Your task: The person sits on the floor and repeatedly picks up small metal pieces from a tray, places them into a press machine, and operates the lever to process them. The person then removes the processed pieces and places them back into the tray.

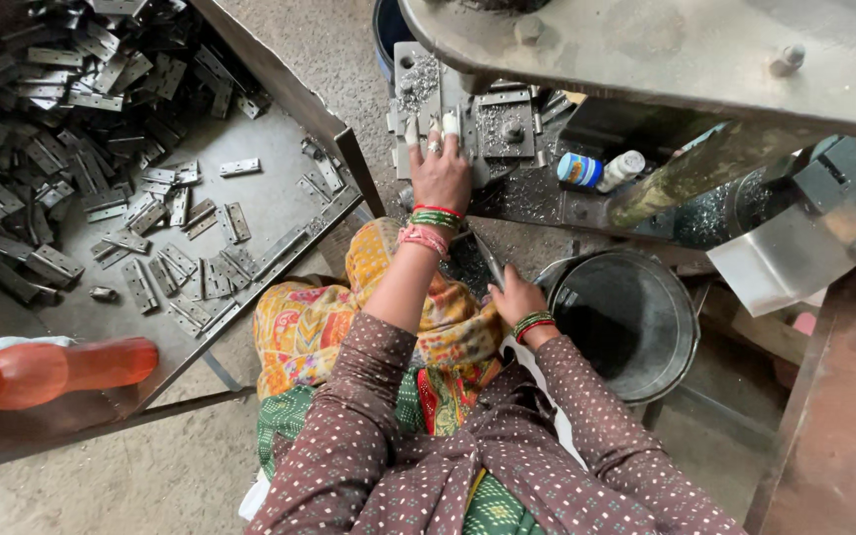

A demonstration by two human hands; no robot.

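Note:
My left hand [440,170] reaches forward to the press machine's die block [507,124]. Its fingertips pinch a small grey metal hinge piece [426,127] against the block. Red and green bangles circle that wrist. My right hand [515,295] lies low at my lap, its fingers curled over the edge of a dark metal pan [469,260] beside the bucket. Whether it holds anything is hidden. Metal shavings litter the machine bed [547,203].
A grey tray table [279,188] at the left holds a heap of several hinge plates [71,119]. An orange plastic bottle [51,372] lies at its near corner. A dark metal bucket [631,317] stands at the right. A small blue-and-white bottle [596,170] rests on the machine bed.

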